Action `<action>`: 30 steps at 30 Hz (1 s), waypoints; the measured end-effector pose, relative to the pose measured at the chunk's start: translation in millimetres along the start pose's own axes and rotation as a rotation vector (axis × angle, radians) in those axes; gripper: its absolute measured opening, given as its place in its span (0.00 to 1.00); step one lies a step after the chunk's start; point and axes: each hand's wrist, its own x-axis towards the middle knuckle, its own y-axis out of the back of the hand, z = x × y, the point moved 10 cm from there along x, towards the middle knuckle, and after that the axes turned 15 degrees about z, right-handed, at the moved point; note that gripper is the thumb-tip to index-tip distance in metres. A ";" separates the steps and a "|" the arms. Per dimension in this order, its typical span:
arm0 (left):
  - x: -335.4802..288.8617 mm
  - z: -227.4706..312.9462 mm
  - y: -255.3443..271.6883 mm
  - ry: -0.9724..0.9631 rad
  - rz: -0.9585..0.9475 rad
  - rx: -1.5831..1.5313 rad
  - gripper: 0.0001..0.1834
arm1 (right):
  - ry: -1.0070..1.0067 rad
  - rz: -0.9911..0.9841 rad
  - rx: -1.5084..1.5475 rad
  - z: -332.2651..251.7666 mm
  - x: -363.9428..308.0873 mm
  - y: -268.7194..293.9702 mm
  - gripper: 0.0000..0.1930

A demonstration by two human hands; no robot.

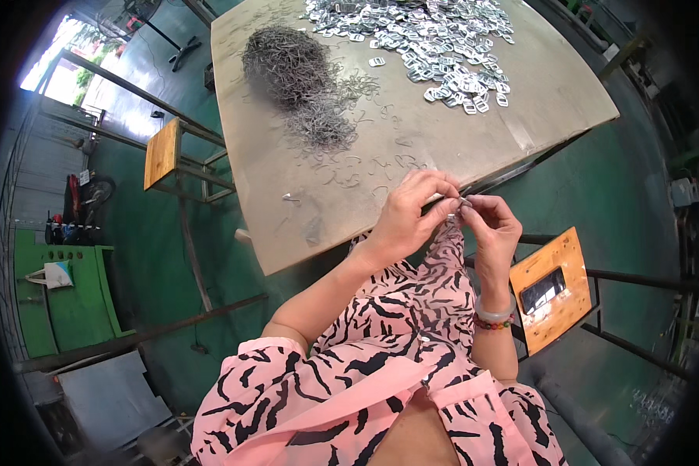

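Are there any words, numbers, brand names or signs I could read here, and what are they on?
None that I can read.
Metal buckles: too small to make out any writing.
Dark phone-like slab on the stool: glare, no readable words.
Pale bag by the green cabinet: too small to tell.

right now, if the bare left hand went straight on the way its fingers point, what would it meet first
The bare left hand points rightward, so it would likely meet the bare right hand first, at the small grey metal piece between their fingertips; exact depth is unclear.
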 end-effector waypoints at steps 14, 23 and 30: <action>0.6 -16.1 -14.2 -0.062 0.045 0.061 0.04 | 0.146 -0.087 -0.082 -16.8 18.6 -8.8 0.04; -3.9 -23.1 -13.8 -0.025 0.027 0.132 0.04 | 0.138 0.051 -0.498 72.8 248.6 -12.7 0.13; -14.3 -15.1 -7.9 0.003 0.052 0.043 0.04 | 0.648 -0.152 -1.215 85.6 279.0 -51.3 0.16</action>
